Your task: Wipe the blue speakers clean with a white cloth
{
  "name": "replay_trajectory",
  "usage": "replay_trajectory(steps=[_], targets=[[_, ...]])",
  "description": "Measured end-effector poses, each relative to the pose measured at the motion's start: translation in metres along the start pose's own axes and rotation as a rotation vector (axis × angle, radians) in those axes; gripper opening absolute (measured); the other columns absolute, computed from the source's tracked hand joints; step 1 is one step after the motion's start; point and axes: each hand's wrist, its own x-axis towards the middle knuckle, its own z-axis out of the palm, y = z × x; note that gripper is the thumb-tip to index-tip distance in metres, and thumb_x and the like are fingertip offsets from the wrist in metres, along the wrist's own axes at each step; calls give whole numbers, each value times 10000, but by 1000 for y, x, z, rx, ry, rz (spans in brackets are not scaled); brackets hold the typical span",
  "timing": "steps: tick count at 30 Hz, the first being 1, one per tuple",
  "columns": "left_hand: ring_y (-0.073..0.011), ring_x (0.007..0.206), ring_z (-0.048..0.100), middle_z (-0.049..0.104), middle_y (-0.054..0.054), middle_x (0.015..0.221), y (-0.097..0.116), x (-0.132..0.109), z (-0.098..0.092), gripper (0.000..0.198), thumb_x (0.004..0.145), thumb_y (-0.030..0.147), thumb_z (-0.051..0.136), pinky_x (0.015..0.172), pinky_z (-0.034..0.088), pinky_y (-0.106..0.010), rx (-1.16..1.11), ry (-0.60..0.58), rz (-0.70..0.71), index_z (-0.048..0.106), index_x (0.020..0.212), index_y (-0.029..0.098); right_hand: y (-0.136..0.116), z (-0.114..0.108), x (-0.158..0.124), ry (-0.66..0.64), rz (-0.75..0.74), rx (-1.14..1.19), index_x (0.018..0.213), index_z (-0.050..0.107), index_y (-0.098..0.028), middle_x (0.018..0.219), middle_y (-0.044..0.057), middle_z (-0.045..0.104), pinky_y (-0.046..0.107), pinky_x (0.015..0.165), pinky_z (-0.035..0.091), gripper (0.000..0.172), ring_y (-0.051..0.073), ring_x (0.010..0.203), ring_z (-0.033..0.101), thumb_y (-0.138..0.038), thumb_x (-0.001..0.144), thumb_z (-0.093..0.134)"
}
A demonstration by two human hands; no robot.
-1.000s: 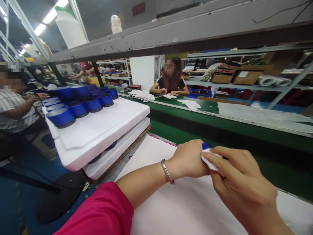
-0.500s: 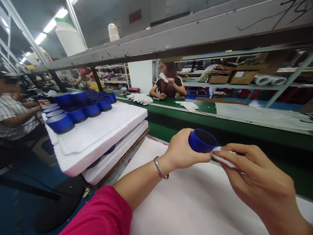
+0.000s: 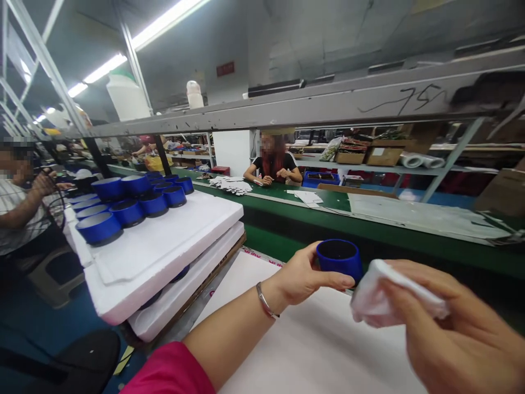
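A round blue housing with a dark inside is gripped by my left hand, thumb along its near side. It is held upright over the far edge of the white work surface. In my right hand a white cloth is pinched between thumb and fingers. The cloth is bunched just right of the blue housing; whether the two touch I cannot tell. Several similar blue housings stand grouped on a white foam tray to the left.
A second foam tray lies beneath the first. Past the work surface runs a green conveyor belt, with white paper pieces on its far side. A co-worker sits across it. A grey shelf beam crosses overhead.
My right hand has drawn the cloth back toward me, and more of it shows. The blue housing is turned more upright in my left hand. The camera view has tilted upward.
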Motion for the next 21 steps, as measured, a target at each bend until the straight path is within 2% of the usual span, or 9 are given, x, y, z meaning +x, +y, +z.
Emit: replay_trajectory(steps=[2, 4, 7, 9, 11, 14, 17, 19, 21], targets=[[-174, 902, 643, 708, -30, 975, -7, 0, 2, 839, 342, 250, 1127, 864, 534, -357, 6, 2, 8, 715, 1066, 154, -7, 10, -5, -36, -249, 41, 1105, 816, -320, 1124, 40, 787, 308, 629, 607, 113, 214, 882, 762, -324, 1006, 761], [-189, 936, 644, 711, -31, 997, -13, 0, 2, 854, 324, 241, 1129, 900, 533, -376, -1, 25, 18, 723, 1071, 162, -6, 19, -6, -58, -360, 20, 1097, 806, -312, 1110, 40, 777, 302, 671, 617, 126, 202, 899, 756, -246, 1009, 745], [-198, 926, 651, 718, -28, 973, -19, 1, 2, 842, 318, 236, 1128, 902, 522, -386, -27, 58, 14, 721, 1051, 164, 7, 22, -1, -62, -257, -13, 1055, 812, -301, 1089, 53, 781, 316, 667, 618, 111, 217, 896, 760, -333, 1034, 708], [-187, 872, 659, 722, -23, 929, -19, 2, 2, 820, 344, 245, 1127, 860, 515, -367, -49, 77, 5, 715, 1048, 164, 22, 20, 7, -35, -132, -20, 980, 831, -298, 1050, 56, 798, 337, 677, 634, 218, 239, 878, 771, -476, 1005, 708], [-177, 821, 670, 728, -24, 908, -14, 0, 4, 802, 394, 272, 1124, 812, 508, -343, -79, 86, 7, 709, 1072, 166, 38, 16, 16, -20, 12, -53, 876, 838, -290, 937, 59, 806, 343, 582, 611, 381, 254, 769, 763, -646, 929, 713], [-173, 823, 703, 750, -40, 954, -5, -4, 8, 782, 451, 313, 1123, 810, 522, -317, -164, 61, 14, 720, 1104, 164, 56, 11, 27, -18, 152, -72, 771, 830, -275, 725, 50, 770, 321, 371, 472, 560, 241, 518, 672, -820, 815, 713], [-180, 847, 715, 763, -64, 995, -2, -4, 12, 770, 492, 527, 1103, 858, 559, -314, -309, 67, -49, 754, 1060, 141, 55, 7, 26, -4, 243, -44, 853, 857, -272, 676, 38, 754, 319, 337, 454, 559, 237, 461, 645, -818, 799, 752], [-190, 884, 713, 769, -87, 1026, -5, -1, 13, 678, 658, 638, 1008, 909, 580, -333, -387, 110, -108, 769, 1031, 125, 43, 7, 18, 47, 251, -63, 945, 861, -286, 736, 38, 773, 329, 381, 497, 523, 248, 531, 687, -786, 834, 757], [-196, 944, 709, 772, -99, 1059, -9, 1, 13, 521, 843, 597, 897, 965, 582, -349, -423, 163, -134, 773, 1015, 120, 27, 11, 8, 107, 146, -82, 1037, 840, -304, 918, 51, 810, 348, 508, 583, 413, 267, 716, 760, -688, 937, 724]])
